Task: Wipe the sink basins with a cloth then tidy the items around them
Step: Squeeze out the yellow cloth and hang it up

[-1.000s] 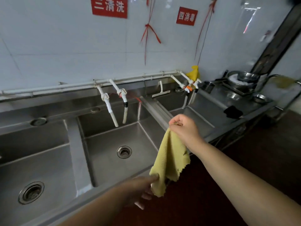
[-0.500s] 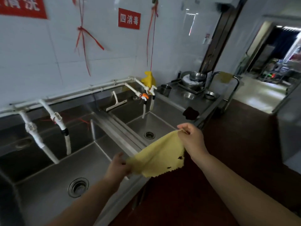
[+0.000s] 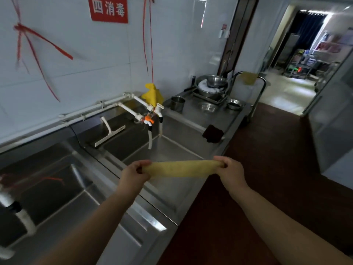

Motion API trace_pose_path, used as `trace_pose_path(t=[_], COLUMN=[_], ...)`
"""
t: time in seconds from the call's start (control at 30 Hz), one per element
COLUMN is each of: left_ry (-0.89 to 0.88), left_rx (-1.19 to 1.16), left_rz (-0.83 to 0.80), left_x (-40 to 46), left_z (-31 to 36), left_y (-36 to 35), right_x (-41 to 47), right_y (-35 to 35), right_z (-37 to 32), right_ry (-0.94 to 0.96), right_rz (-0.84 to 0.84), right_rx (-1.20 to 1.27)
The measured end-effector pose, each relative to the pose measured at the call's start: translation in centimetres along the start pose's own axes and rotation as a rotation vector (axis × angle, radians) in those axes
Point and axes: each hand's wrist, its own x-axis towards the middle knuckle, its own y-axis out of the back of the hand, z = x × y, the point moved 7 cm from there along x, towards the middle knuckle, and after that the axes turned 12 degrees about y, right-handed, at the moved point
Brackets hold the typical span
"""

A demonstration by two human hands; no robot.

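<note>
Steel sink basins [image 3: 168, 150] ran along the tiled wall; your left hand [image 3: 133, 174] and right hand [image 3: 232, 172] each gripped an end of the yellow cloth [image 3: 181, 169], stretched level between them.

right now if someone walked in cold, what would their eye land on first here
Probably the yellow cloth, stretched level between the left hand and right hand, each gripping one end, in front of the steel sink basin. Next the red sign high on the white tiled wall, and the white squeegee leaning behind the basin. At the far end, stacked metal bowls crowd the counter.
</note>
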Motion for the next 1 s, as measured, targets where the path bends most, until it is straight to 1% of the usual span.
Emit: trace_pose_path(t=[0.17, 0.27, 0.3, 0.33, 0.4, 0.47, 0.5, 0.57, 0.63, 0.67, 0.73, 0.83, 0.93, 1.0], left_ry=[-0.120, -0.172, -0.168, -0.143, -0.032, 0.043, 0.054, 0.041, -0.011, -0.041, -0.093, -0.146, -0.189, -0.163], left_rx=[0.319, 0.424, 0.443, 0.433, 0.321, 0.236, 0.259, 0.399, 0.557, 0.585, 0.558, 0.532, 0.509, 0.374], left_rz=[0.145, 0.201, 0.199, 0.184, 0.121, 0.083, 0.083, 0.074, 0.041, 0.014, -0.043, -0.080, -0.079, -0.137], left_x=[4.0, 6.3, 7.2, 8.0, 9.8, 11.4, 12.2, 13.7, 15.0, 15.5, 16.1, 17.4, 18.8, 19.7], left_z=[3.0, 5.0, 5.6, 6.0, 6.4, 7.1, 7.4, 8.2, 9.4, 10.2, 11.8, 13.3, 14.5, 15.2], left_y=[-3.0, -5.5, -6.5, -7.5, -9.8, -12.3, -13.8, -17.3, -21.8, -24.1, -28.4, -33.0, -35.3, -36.2], right_x=[4.9, 8.5, 9.9, 11.2, 13.9, 16.7, 18.1, 20.9, 23.4, 24.6, 26.6, 29.7, 32.5, 34.4], right_y=[1.6, 2.8, 3.1, 3.3, 3.9, 4.8, 5.2, 5.9, 6.2, 6.3, 6.5, 7.4, 8.5, 9.0], right_z=[2.7, 4.3, 5.0, 5.6, 6.5, 6.6, 6.6, 6.6, 6.8, 6.9, 7.4, 8.4, 9.5, 10.2], right_ry=[0.073, 0.136, 0.132, 0.107, 0.069, 0.114, 0.147, 0.216, 0.308, 0.356, 0.433, 0.488, 0.490, 0.477], right_rz=[-0.033, -0.046, -0.065, -0.097, -0.184, -0.254, -0.280, -0.328, -0.396, -0.434, -0.489, -0.502, -0.476, -0.451], right_rx=[-0.180, -0.238, -0.202, -0.123, 0.038, 0.099, 0.101, 0.062, -0.022, -0.072, -0.160, -0.213, -0.177, -0.132])
